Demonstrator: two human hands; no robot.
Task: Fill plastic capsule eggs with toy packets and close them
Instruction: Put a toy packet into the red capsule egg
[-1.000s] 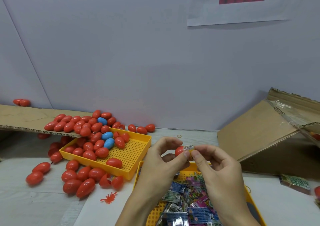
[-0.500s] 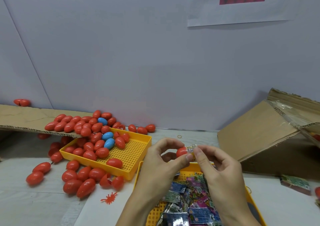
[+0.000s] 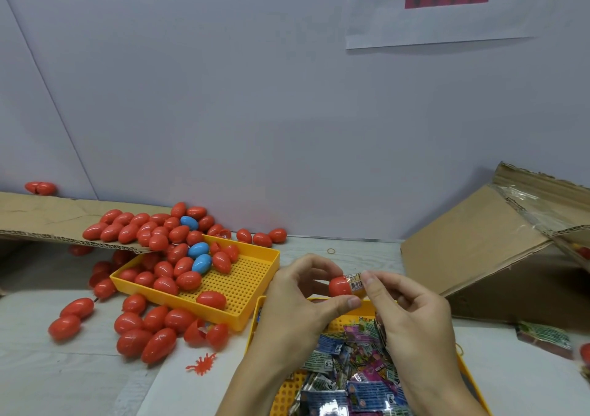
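Note:
My left hand (image 3: 300,300) pinches a red capsule egg half (image 3: 339,286) between thumb and fingers, above the near yellow tray. A folded toy packet (image 3: 355,281) sticks out of the half's right side. My right hand (image 3: 405,313) pinches that packet with its fingertips at the egg's mouth. The near yellow tray (image 3: 281,393) holds several colourful toy packets (image 3: 354,371), partly hidden by my wrists.
A second yellow tray (image 3: 252,275) at left holds red and blue eggs (image 3: 198,251). More red eggs (image 3: 153,335) lie loose on the table and on a cardboard flap (image 3: 41,217). A cardboard box (image 3: 498,249) stands at right, a loose packet (image 3: 542,339) before it. An orange rubber toy (image 3: 202,363) lies near the tray.
Both hands have shifted slightly right and up with the egg half; the packet now sticks out a little more to the right.

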